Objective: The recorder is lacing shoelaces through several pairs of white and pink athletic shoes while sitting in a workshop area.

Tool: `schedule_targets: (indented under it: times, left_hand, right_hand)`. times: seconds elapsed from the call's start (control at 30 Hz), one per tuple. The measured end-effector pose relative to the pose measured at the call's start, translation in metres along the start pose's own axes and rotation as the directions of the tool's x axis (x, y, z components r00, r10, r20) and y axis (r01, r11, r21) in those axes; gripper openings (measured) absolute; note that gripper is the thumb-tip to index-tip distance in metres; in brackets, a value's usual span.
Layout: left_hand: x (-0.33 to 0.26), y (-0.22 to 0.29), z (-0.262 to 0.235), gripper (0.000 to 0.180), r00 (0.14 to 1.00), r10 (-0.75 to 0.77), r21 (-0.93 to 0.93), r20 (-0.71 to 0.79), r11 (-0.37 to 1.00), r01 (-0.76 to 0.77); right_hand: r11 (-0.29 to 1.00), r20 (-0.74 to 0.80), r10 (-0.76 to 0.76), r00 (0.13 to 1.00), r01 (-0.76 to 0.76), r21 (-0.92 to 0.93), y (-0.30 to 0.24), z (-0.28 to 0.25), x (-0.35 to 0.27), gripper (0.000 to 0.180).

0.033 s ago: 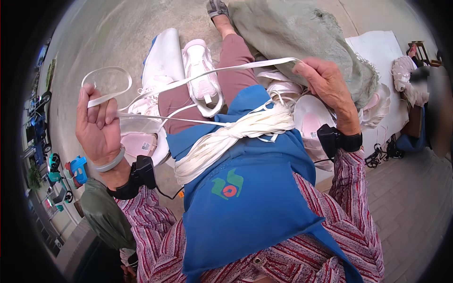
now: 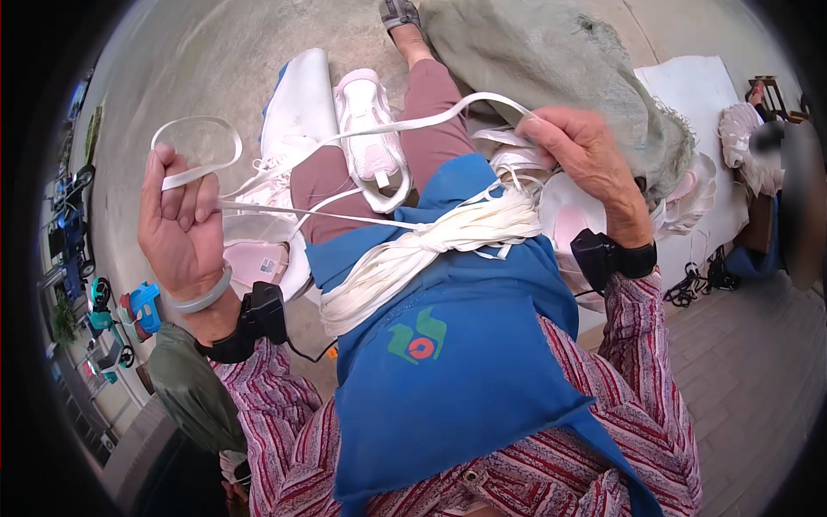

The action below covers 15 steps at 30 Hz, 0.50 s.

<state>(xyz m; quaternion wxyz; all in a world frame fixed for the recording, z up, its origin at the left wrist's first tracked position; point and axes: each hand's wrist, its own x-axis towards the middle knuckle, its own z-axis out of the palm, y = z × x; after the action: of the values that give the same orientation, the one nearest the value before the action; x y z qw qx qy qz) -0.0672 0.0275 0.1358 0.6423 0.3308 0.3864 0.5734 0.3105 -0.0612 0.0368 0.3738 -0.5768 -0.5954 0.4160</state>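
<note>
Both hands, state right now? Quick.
Left hand: fingers partly curled, holding a white lace with a loop standing above the fingertips.
Right hand: closed, thumb and fingers pinching white lace.

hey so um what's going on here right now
A person holds a white lace between both raised hands: the right hand pinches one stretch, and the left hand has it in curled fingers. A tied bundle of white laces lies on the blue apron. A pink-and-white shoe rests between the legs.
</note>
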Motion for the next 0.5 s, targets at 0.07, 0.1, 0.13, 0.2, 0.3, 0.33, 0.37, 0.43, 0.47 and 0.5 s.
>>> schedule_targets:
  times: [0.07, 0.1, 0.13, 0.2, 0.3, 0.33, 0.37, 0.43, 0.47, 0.5]
  left_hand:
    - [0.005, -0.005, 0.022, 0.019, 0.992, -0.018, -0.035, 0.124, 0.999, 0.023]
    - [0.009, -0.004, 0.027, 0.019, 0.989, -0.043, -0.05, 0.142, 0.997, 0.051]
    - [0.009, 0.003, 0.028, 0.02, 0.982, -0.014, -0.033, 0.191, 0.999, 0.021]
    - [0.019, 0.016, 0.025, 0.02, 0.981, 0.045, 0.011, 0.19, 0.999, -0.048]
    - [0.031, 0.038, -0.01, 0.019, 0.983, 0.145, 0.075, 0.112, 0.985, -0.154]
    - [0.04, 0.046, -0.032, 0.018, 0.975, 0.115, 0.018, 0.19, 0.993, -0.12]
    - [0.041, 0.055, -0.052, 0.018, 0.962, 0.09, -0.03, 0.257, 0.996, -0.085]
    - [0.037, 0.063, -0.063, 0.016, 0.983, 0.181, 0.039, -0.014, 0.983, -0.181]
    - [0.037, 0.067, -0.076, 0.015, 0.984, 0.179, 0.036, -0.003, 0.983, -0.179]
    - [0.038, 0.067, -0.09, 0.015, 0.984, 0.177, 0.035, -0.008, 0.984, -0.177]
  right_hand:
    - [0.977, 0.05, -0.208, 0.977, 0.206, 0.05, -0.009, 0.053, 0.011, 0.026]
    - [0.954, 0.074, -0.299, 0.951, 0.298, 0.017, -0.011, 0.079, 0.014, 0.026]
    - [0.979, 0.234, -0.193, 0.953, 0.173, 0.106, -0.023, 0.102, 0.013, 0.029]
    - [0.931, 0.459, -0.097, 0.883, -0.082, 0.355, -0.026, 0.121, 0.003, 0.035]
    - [0.785, 0.602, -0.006, 0.798, -0.369, 0.498, -0.022, 0.103, -0.01, 0.025]
    - [0.784, 0.591, 0.008, 0.806, -0.372, 0.497, -0.019, 0.095, -0.015, 0.025]
    - [0.802, 0.553, 0.026, 0.833, -0.348, 0.486, -0.016, 0.087, -0.021, 0.025]
    - [0.822, 0.507, 0.064, 0.859, -0.334, 0.462, -0.009, 0.068, -0.032, 0.026]
    - [0.822, 0.44, 0.077, 0.895, -0.307, 0.48, -0.005, 0.06, -0.036, 0.025]
    - [0.822, 0.373, 0.086, 0.924, -0.277, 0.498, -0.001, 0.052, -0.04, 0.024]
